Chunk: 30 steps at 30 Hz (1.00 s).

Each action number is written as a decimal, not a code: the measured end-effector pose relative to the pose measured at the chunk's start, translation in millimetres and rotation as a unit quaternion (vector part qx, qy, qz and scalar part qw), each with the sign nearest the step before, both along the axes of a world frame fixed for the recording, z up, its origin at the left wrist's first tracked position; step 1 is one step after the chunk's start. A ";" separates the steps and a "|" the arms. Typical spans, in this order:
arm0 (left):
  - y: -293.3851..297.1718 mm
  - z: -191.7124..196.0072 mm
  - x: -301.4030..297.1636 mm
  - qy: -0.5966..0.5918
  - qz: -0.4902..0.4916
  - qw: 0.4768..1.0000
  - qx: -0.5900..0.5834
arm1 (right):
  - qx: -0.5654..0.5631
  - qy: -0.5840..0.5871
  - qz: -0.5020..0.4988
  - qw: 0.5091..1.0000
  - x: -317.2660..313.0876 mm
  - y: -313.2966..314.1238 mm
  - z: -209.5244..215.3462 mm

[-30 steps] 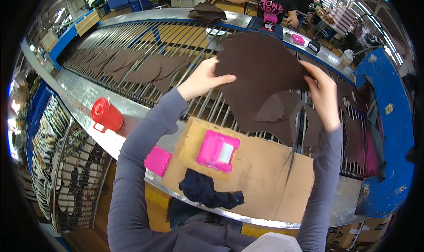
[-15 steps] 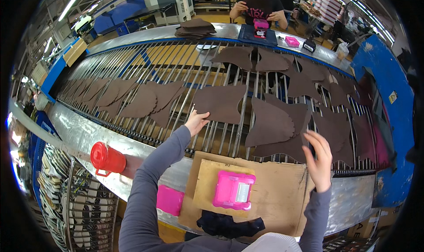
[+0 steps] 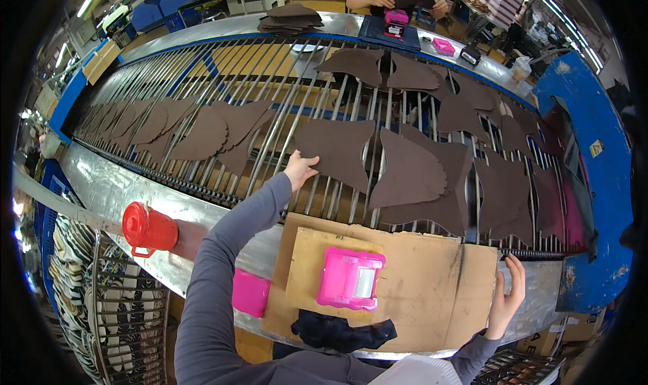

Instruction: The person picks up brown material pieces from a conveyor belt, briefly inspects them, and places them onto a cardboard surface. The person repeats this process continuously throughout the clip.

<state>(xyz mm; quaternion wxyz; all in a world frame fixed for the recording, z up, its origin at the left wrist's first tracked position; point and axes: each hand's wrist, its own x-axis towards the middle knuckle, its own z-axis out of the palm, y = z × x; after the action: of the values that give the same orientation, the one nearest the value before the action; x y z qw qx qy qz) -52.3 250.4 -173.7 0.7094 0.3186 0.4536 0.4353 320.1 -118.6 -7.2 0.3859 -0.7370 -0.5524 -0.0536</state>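
Note:
Several dark brown flat cut pieces, shaped like curved panels, lie on a bed of metal bars. My left hand (image 3: 299, 170) is at the lower left corner of a single brown piece (image 3: 335, 149), thumb and fingers closed on its edge. The piece lies flat on the bars. Off to the right, my right hand (image 3: 507, 294) is beside the right edge of a cardboard sheet (image 3: 432, 277), fingers bent but apart, with nothing visible in it. Stacked brown pieces (image 3: 409, 169) lie fanned between the two hands, farther back.
On the cardboard, a pink plastic box (image 3: 341, 277) sits on a yellowish board, with a dark cloth (image 3: 344, 331) in front. A red lidded bucket (image 3: 150, 230) and a pink flat panel (image 3: 250, 292) stand left. A blue machine housing (image 3: 587, 182) rises at right. Across the bars, a person holds a brown piece.
My right hand has moved down and right, from over the brown pieces to the cardboard's edge. My left hand stays at the same piece's corner. The whole view has shifted slightly.

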 end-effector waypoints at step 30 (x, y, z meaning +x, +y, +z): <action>-247.8 201.8 -105.1 0.233 -0.043 0.885 0.401 | 0.039 0.091 0.376 0.921 -146.0 69.4 5.4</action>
<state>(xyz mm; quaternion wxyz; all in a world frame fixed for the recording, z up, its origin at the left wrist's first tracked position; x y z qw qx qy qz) -157.4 2.6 28.1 0.4131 0.6870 0.3785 0.4627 174.1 -49.2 -1.8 0.4547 -0.4607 -0.7491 0.1411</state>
